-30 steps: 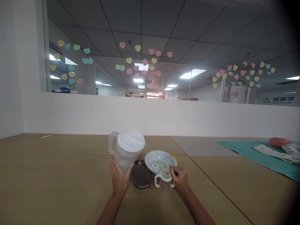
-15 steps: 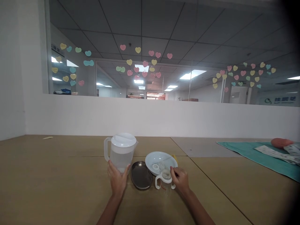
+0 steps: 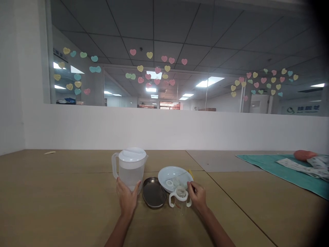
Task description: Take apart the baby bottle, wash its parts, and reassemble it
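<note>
The surface (image 3: 64, 202) lies open left of the pitcher (image 3: 131, 173); hardly a gap shows between it and the steel tray (image 3: 154, 195); the bowl (image 3: 164, 173) and two-handled bottle (image 3: 181, 195) crowd the middle; wide room runs from the right hand (image 3: 197, 197) to the green cloth (image 3: 269, 164)

Everything is caught from head height here, by one worn camera, aimed forward and down! The table (image 3: 77, 209) is viewed from its near side; the left hand (image 3: 126, 199) and right hand (image 3: 198, 197) are framed close, low in the middle; and farther back, the wall (image 3: 164, 128) and the window (image 3: 195, 37) are met almost square-on.
</note>
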Demonstrator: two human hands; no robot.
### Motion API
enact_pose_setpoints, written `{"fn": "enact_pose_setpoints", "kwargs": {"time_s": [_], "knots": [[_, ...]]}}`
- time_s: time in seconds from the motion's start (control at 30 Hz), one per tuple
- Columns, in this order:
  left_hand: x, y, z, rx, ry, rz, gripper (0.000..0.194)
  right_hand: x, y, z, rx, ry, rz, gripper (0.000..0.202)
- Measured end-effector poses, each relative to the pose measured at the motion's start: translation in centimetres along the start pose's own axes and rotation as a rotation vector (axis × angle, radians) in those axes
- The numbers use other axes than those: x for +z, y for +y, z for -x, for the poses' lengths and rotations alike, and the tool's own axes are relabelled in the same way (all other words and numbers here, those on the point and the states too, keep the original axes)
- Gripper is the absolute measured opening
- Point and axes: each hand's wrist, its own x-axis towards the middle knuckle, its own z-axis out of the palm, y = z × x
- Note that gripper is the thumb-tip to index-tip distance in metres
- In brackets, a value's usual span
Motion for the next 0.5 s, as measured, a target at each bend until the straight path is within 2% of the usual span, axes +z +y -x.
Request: {"fn": "enact_pose_setpoints", "kwargs": {"time_s": [0.1, 0.2, 0.27, 0.37, 0.5], "knots": [[-0.1, 0.1, -0.1, -0.030, -0.008, 0.006, 0.105, -0.3, 0.5, -0.4, 0.342, 0.044, -0.048, 0.051], [-0.1, 0.0, -0.2, -0.037, -0.010, 0.003, 0.106, -0.7, 1.8, -1.0, 0.655, 0.111, 0.046, 0.050], [0.0, -0.1, -0.3, -0.046, -0.014, 0.000, 0.108, -1.0, 3.0, -1.3, 0.801, 0.046, 0.157, 0.043], [0.2, -0.3, -0.4, -0.059, -0.018, -0.008, 0.109, -1.2, 4.5, -1.3, 0.918, -0.152, 0.271, 0.032], [0.2, -0.1, -0.7, -0.061, -0.025, -0.007, 0.110, -0.5, 5.2, -0.5, 0.887, -0.348, 0.309, 0.030]]}}
